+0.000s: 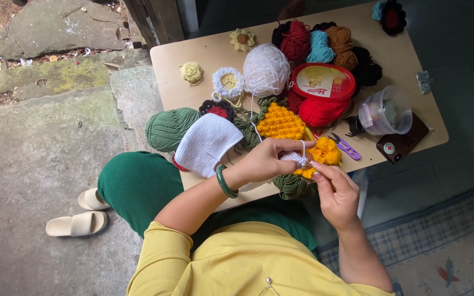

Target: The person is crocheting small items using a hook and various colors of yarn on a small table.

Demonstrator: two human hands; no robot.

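- My left hand (267, 160) pinches a small white crochet piece (293, 158), white strand (303, 147) looped over a finger.
- My right hand (336, 192) has its fingers pressed together at the piece's edge, beside yellow knit (325, 152).
- The piece sits at the table's (407, 63) near edge.
- Behind: white yarn ball (266, 69), red-lidded round tub (322, 81) with yellow label.
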